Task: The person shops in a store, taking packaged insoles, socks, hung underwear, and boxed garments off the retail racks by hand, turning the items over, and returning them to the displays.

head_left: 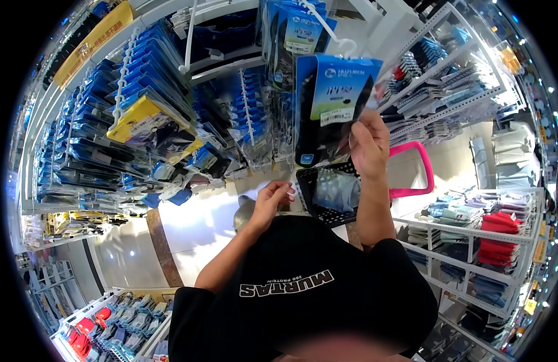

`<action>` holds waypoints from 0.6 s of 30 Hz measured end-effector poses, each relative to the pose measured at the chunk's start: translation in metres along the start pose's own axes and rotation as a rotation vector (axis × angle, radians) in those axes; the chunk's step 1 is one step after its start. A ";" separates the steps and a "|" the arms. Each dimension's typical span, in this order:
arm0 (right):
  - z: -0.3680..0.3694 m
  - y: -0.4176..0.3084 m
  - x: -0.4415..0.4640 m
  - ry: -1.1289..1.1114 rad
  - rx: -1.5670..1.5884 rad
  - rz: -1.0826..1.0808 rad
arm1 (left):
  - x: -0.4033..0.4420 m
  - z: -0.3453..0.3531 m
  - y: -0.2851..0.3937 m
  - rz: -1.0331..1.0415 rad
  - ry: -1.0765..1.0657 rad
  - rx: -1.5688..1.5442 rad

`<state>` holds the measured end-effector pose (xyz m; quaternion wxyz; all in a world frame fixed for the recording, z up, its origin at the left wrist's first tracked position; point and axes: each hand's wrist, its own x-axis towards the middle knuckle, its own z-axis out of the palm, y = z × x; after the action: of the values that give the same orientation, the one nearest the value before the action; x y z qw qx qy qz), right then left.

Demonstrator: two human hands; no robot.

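In my right hand (370,142) is a flat clear pack of black socks (336,130) with a blue header card and a white price sticker. The fingers and thumb pinch its right edge, and the pack's top lies close to the ball end of a white display hook (346,46). I cannot tell whether it still hangs there. My left hand (273,200) is held low in front of my body, fingers loosely bent and apart, with nothing visible in them. Below the pack stands a black shopping basket (312,208) with a pink handle (429,172) and a bluish plastic-wrapped item (337,190) inside.
Rows of blue-carded packs (158,66) hang on hooks to the left, with a yellow-carded pack (147,117) in front. Shelves of folded goods (453,211) line the right side, including red stacks (497,240). Another display (119,329) stands at the lower left.
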<state>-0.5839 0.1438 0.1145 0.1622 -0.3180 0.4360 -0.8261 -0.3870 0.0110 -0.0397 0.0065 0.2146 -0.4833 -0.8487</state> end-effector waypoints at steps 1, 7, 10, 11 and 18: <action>-0.001 0.002 -0.001 -0.026 -0.005 -0.021 | 0.001 -0.002 -0.002 0.008 0.001 0.005; -0.019 0.033 -0.030 0.054 -0.091 0.202 | -0.006 -0.004 0.006 0.093 -0.021 -0.024; -0.023 0.047 -0.047 0.097 -0.136 0.313 | -0.007 -0.004 0.007 0.179 -0.051 0.040; -0.023 0.050 -0.051 0.102 -0.141 0.333 | -0.007 -0.003 0.006 0.214 -0.061 0.079; -0.008 0.077 -0.067 0.206 -0.066 0.361 | -0.012 0.020 0.027 0.303 0.086 0.533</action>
<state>-0.5400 0.1415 0.0226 0.2516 -0.1538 0.5269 -0.7971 -0.3886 0.0163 -0.0044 0.0970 0.1698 -0.7148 -0.6714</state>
